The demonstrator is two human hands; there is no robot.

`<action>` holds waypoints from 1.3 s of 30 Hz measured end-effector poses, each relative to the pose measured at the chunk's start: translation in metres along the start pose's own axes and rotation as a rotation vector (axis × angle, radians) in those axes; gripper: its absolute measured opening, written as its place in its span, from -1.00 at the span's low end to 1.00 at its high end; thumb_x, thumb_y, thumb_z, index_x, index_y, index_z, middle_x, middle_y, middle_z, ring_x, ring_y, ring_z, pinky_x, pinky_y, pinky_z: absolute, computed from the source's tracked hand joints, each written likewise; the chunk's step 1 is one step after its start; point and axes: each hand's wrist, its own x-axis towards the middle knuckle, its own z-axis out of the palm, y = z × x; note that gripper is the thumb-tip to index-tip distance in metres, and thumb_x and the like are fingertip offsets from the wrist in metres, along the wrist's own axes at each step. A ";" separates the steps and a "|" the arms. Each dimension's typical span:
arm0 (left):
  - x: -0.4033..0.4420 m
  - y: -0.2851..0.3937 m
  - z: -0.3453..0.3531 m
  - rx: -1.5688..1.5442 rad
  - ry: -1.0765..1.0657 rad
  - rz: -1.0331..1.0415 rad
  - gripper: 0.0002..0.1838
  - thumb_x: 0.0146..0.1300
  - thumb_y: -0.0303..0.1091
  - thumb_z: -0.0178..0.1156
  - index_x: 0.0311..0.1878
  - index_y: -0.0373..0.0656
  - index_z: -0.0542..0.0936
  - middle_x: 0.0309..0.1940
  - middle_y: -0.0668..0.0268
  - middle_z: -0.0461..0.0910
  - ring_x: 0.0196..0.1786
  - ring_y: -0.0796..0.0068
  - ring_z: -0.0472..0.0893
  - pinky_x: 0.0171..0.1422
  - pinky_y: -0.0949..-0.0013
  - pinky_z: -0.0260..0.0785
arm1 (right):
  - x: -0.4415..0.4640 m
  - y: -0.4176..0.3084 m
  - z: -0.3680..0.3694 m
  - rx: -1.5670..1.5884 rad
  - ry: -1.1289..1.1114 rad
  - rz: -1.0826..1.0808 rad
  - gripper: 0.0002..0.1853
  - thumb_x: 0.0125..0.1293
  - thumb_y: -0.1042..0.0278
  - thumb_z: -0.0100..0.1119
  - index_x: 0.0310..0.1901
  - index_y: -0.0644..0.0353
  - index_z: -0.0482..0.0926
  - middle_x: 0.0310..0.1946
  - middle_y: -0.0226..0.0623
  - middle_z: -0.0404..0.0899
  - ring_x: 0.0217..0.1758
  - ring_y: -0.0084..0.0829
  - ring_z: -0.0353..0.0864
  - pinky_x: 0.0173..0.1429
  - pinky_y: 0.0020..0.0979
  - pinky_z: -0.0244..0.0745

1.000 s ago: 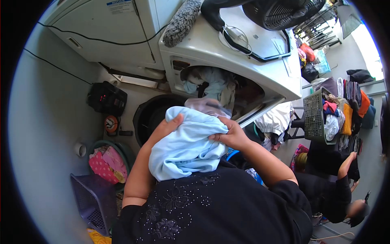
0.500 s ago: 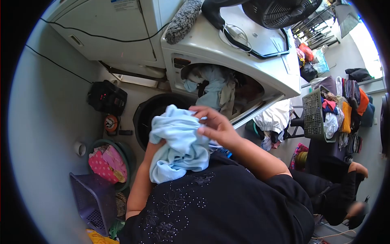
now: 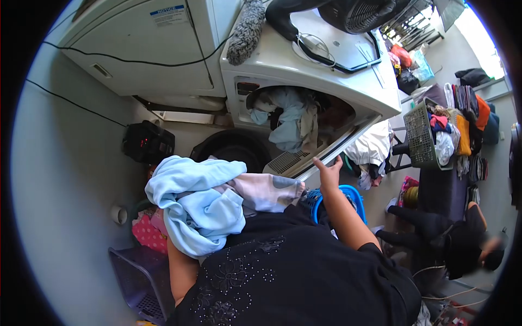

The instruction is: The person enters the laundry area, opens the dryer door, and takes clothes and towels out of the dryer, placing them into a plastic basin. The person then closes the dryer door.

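Beside the open front-loader [image 3: 326,76], light-blue cloth [image 3: 204,214] sat bunched over the end of the person's left forearm [image 3: 183,271], against the black shirt [image 3: 321,261]. Left hand: buried under the cloth, so couldn't tell if it pinched or just propped. Right hand [image 3: 329,175]: bare, thumb and fingers spread, pinching nothing I could see, right by the edge of the door [image 3: 345,148]. Contact there: couldn't tell.

Pale patterned cloth [image 3: 266,191] stuck out from the blue toward the right, its end near the blue basket [image 3: 357,201].

My take on handling: visible load was all on the left, so that arm belonged level and close to the body. Trailing end wanted tucking in; it could have snagged on basket or door. Black tub [image 3: 234,149] was just beyond the bundle; a slip could have dropped cloth there. More clothes [image 3: 291,111] hung from the drum opening; any pull on those called for a full handful, clear of the door edge.
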 end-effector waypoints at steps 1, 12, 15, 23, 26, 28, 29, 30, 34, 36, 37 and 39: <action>-0.002 0.004 0.000 0.028 0.001 0.001 -0.57 0.10 -0.25 0.10 0.03 -0.24 0.42 -0.08 0.26 0.52 -0.03 0.42 0.49 0.16 0.36 0.26 | -0.005 0.003 0.003 0.002 0.004 0.005 -0.13 -0.05 0.39 0.30 0.25 0.25 -0.03 0.10 0.10 0.19 0.08 -0.14 0.32 0.15 -0.33 0.24; 0.008 0.033 -0.054 0.305 0.019 0.062 -0.60 0.07 -0.17 0.07 -0.10 -0.23 0.55 -0.19 0.25 0.60 -0.07 0.39 0.52 0.15 0.34 0.26 | -0.023 0.027 -0.009 0.096 -0.013 -0.043 -0.35 0.04 0.47 0.20 0.18 0.29 0.15 -0.03 0.01 0.39 -0.06 -0.28 0.44 0.08 -0.38 0.31; 0.028 0.037 -0.058 0.374 0.004 0.073 -0.60 0.06 -0.15 0.07 -0.13 -0.23 0.59 -0.22 0.25 0.62 -0.08 0.39 0.53 0.15 0.33 0.26 | -0.021 0.052 -0.030 0.140 -0.004 -0.082 -0.41 0.05 0.49 0.18 0.15 0.28 0.20 -0.07 -0.05 0.43 -0.08 -0.33 0.45 0.06 -0.42 0.31; 0.013 -0.111 -0.147 -0.928 0.209 -0.428 -0.46 0.22 -0.04 0.03 0.10 -0.28 0.40 -0.06 0.08 0.53 -0.06 0.25 0.55 0.05 0.30 0.38 | -0.046 0.053 -0.090 0.028 0.103 0.026 -0.54 0.15 0.41 0.17 0.08 0.30 0.29 -0.18 -0.20 0.51 -0.17 -0.47 0.47 0.01 -0.51 0.30; 0.010 -0.156 -0.168 -0.831 0.228 -0.456 -0.42 0.23 0.02 0.05 0.14 -0.27 0.36 -0.04 0.07 0.50 -0.09 0.28 0.56 -0.02 0.32 0.43 | -0.053 0.047 -0.109 0.068 0.170 0.036 -0.64 0.19 0.39 0.15 0.01 0.29 0.38 -0.22 -0.26 0.53 -0.21 -0.52 0.47 -0.05 -0.55 0.33; 0.012 -0.164 -0.165 -0.670 0.261 -0.455 -0.41 0.23 0.03 0.05 0.13 -0.29 0.37 -0.05 0.07 0.51 -0.09 0.29 0.56 -0.03 0.33 0.43 | -0.052 0.048 -0.129 0.054 0.184 0.015 -0.66 0.20 0.38 0.14 0.00 0.29 0.40 -0.22 -0.27 0.53 -0.20 -0.54 0.47 -0.04 -0.56 0.32; 0.013 -0.167 -0.164 -0.587 0.277 -0.451 -0.41 0.23 0.04 0.05 0.12 -0.29 0.38 -0.06 0.07 0.51 -0.09 0.29 0.56 -0.03 0.34 0.43 | -0.051 0.050 -0.138 0.049 0.189 0.006 -0.67 0.21 0.38 0.13 -0.01 0.28 0.41 -0.22 -0.28 0.53 -0.20 -0.54 0.46 -0.03 -0.56 0.32; 0.015 -0.169 -0.161 -0.503 0.295 -0.447 -0.41 0.23 0.04 0.04 0.11 -0.30 0.39 -0.06 0.08 0.51 -0.08 0.30 0.55 -0.03 0.34 0.43 | -0.050 0.054 -0.148 0.043 0.194 -0.002 -0.68 0.21 0.38 0.13 -0.01 0.28 0.42 -0.22 -0.29 0.53 -0.20 -0.55 0.46 -0.03 -0.57 0.31; 0.022 -0.165 -0.143 -0.338 0.321 -0.553 -0.42 0.23 0.03 0.05 0.11 -0.31 0.39 -0.08 0.08 0.52 -0.10 0.31 0.55 -0.05 0.39 0.43 | -0.040 0.082 -0.178 0.029 0.198 -0.027 -0.71 0.23 0.36 0.11 -0.03 0.27 0.46 -0.23 -0.32 0.53 -0.19 -0.57 0.46 0.00 -0.59 0.29; 0.025 -0.168 -0.140 -0.280 0.330 -0.586 -0.42 0.24 0.02 0.05 0.10 -0.32 0.39 -0.09 0.08 0.52 -0.10 0.32 0.55 -0.06 0.40 0.43 | -0.037 0.092 -0.184 0.027 0.202 -0.032 -0.71 0.24 0.36 0.11 -0.04 0.27 0.47 -0.23 -0.33 0.53 -0.19 -0.58 0.45 0.00 -0.59 0.28; 0.027 -0.173 -0.139 -0.260 0.318 -0.595 -0.43 0.24 0.01 0.05 0.10 -0.33 0.39 -0.09 0.08 0.52 -0.10 0.32 0.55 -0.06 0.41 0.42 | -0.039 0.089 -0.185 0.017 0.198 -0.040 -0.71 0.23 0.37 0.10 -0.04 0.27 0.47 -0.22 -0.33 0.53 -0.18 -0.57 0.45 0.01 -0.58 0.29; 0.029 -0.186 -0.136 -0.222 0.292 -0.615 -0.44 0.25 -0.02 0.05 0.09 -0.34 0.39 -0.09 0.08 0.52 -0.10 0.33 0.55 -0.06 0.42 0.41 | -0.044 0.079 -0.179 -0.004 0.193 -0.054 -0.72 0.22 0.38 0.10 -0.04 0.26 0.46 -0.21 -0.32 0.52 -0.17 -0.56 0.45 0.02 -0.57 0.29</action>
